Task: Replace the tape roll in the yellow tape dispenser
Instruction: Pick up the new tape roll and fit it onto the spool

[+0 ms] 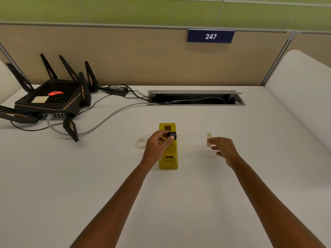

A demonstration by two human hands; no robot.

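- Head view: the yellow tape dispenser (168, 154) stands mid-desk on the white table (179, 203), its long body running straight away from the person.
- The left hand (157, 145) is over the dispenser's middle, thumb and fingers curled around a small black spool (172, 135), pinching it just above the yellow body.
- Left of that hand, a flat whitish tape ring (141, 143) lies on the table, just beside the dispenser and clear of it.
- Out to the right, the right hand (223, 149) reaches forward with its fingertips closed on a pale tape roll (208, 140) that stands on edge; whether the roll rests on the table or is lifted is hard to call from this angle.
- The remaining right fingers are loosely bent, slightly spread beneath the grip.
- Back left, a black router (48, 99) with upright antennas sits with cables trailing towards the open cable slot (195, 98) at the desk's rear.
- On the partition behind, a blue plate (210, 36) reads 247.
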